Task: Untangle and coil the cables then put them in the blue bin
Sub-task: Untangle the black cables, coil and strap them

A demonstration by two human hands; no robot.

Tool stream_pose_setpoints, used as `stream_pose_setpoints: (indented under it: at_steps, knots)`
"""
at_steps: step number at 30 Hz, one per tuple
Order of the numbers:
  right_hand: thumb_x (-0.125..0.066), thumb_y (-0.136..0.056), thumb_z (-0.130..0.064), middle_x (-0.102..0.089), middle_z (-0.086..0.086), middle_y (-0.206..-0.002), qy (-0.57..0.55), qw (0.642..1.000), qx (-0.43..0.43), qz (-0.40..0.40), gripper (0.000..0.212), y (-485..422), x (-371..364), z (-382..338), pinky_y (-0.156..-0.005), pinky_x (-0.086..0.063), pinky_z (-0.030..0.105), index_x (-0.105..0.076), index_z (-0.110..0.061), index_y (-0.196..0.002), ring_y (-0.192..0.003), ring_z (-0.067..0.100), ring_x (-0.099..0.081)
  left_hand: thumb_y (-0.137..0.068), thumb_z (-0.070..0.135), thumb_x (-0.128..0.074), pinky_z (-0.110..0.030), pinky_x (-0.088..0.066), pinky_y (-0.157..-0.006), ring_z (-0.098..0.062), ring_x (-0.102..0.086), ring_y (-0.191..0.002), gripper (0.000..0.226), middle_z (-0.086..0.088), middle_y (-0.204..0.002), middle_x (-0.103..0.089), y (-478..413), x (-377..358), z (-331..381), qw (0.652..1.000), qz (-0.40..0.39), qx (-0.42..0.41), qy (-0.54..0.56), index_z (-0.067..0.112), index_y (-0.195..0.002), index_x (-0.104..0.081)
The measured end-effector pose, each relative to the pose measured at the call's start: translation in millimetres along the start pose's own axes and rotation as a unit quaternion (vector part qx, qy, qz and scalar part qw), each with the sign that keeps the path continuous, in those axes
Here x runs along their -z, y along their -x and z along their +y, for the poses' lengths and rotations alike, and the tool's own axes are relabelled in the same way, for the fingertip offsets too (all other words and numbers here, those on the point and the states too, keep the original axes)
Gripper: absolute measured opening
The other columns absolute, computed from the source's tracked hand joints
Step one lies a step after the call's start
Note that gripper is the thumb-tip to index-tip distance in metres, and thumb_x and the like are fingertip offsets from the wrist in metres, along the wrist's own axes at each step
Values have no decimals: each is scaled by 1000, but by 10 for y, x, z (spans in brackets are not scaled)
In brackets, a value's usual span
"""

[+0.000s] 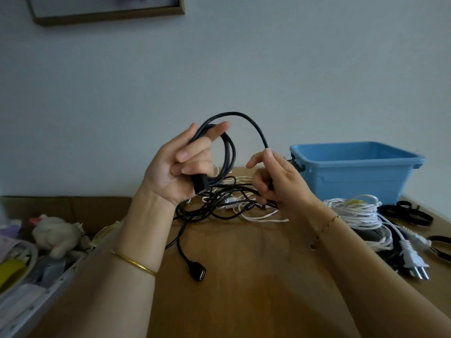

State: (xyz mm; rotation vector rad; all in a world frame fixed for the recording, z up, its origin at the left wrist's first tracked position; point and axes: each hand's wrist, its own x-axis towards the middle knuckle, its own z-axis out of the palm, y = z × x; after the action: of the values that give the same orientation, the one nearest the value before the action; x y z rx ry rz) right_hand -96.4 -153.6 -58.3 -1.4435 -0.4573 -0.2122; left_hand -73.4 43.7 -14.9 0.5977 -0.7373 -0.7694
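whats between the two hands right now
In the head view, a black cable arcs from the left hand to the right hand; lower in the gap, a tangle of black and white cables lies on the table.

The surface [244,276] looks like smooth matt wood; the blue bin [353,176] is smooth plastic, the black cable [253,125] matt.

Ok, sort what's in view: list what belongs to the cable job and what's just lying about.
Job:
- black cable, looped in the left hand, pinched by the right hand
- tangle of black and white cables
- white bundle
- bin

Lying about:
- plush toy
- picture frame
- tray of clutter
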Motion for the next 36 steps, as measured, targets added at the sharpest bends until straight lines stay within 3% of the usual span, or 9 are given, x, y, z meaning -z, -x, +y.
stream_pose_setpoints:
  at_steps: [5,11,15,20,24,27,31,35,36]
  knots:
    - [-29,-102,-41,-41,4,-52,131,983,-122,-33,46,-6,28,19,-36,-38,22,-57,-4,-97,-35,7,-33,-102,19,-33,-21,-35,-48,-7,-26,-39,43,-8,-52,-46,-34,-69,-52,999,-29,-36,-3,-11,-132,-36]
    - [-51,-97,-16,-54,-2,-50,208,932,-200,-219,20,55,-98,-13,-57,-54,25,-50,-8,-78,-43,9,-48,-102,8,-29,-29,-56,-66,-10,-40,-42,28,-3,-61,-50,-60,15,-13,958,122,-256,49,-8,-124,-33]
    - [-57,-94,-14,-66,6,-67,327,878,-163,-309,17,39,-174,-155,-69,-50,23,-54,-14,-77,-58,8,-60,-104,15,-33,-40,-57,-76,-6,-38,-44,18,1,-67,-50,-69,134,-22,916,240,-307,-100,9,-90,-44]
    - [-63,-87,-13,-71,2,-84,457,824,-120,-313,12,98,-290,-343,-67,-45,8,-64,-20,-77,-74,1,-64,-104,9,-34,-46,-49,-83,-9,-41,-49,22,4,-62,-55,-110,156,-136,788,338,-349,-379,12,-88,-48]
    - [-61,-86,-11,-66,4,-64,431,885,-64,-166,9,97,-226,-460,-57,-43,9,-67,-6,-80,-59,8,-58,-99,10,-37,-26,-41,-64,-11,-50,-58,21,4,-64,-53,-79,153,-167,557,389,-207,-705,0,-88,-52]
    - [-64,-86,-10,-63,3,-62,402,915,14,-36,8,46,-171,-465,-56,-45,16,-70,-5,-88,-53,9,-54,-98,13,-41,-29,-32,-62,-10,-52,-67,20,6,-71,-53,-117,85,-228,503,347,-71,-789,10,-81,-49]
    - [-61,-85,-8,-67,-1,-77,437,892,96,71,11,-13,-118,-358,-72,-52,31,-71,-15,-86,-69,12,-61,-101,19,-40,-29,-41,-59,-14,-58,-60,21,2,-69,-64,-141,-45,-235,531,275,32,-801,14,-80,-41]
    - [-62,-86,-14,-67,-2,-84,468,858,139,160,10,-35,-55,-285,-74,-51,42,-68,-20,-89,-81,19,-62,-102,28,-39,-26,-32,-46,-12,-34,-38,33,1,-43,-50,-104,-243,-241,743,225,72,-626,5,-82,-51]
    - [-62,-86,-16,-67,-3,-85,480,848,147,171,8,-32,-47,-278,-73,-51,41,-67,-21,-90,-82,18,-61,-99,36,-43,-23,-30,-43,-11,-30,-37,38,2,-41,-43,-99,-285,-244,765,205,85,-605,4,-80,-53]
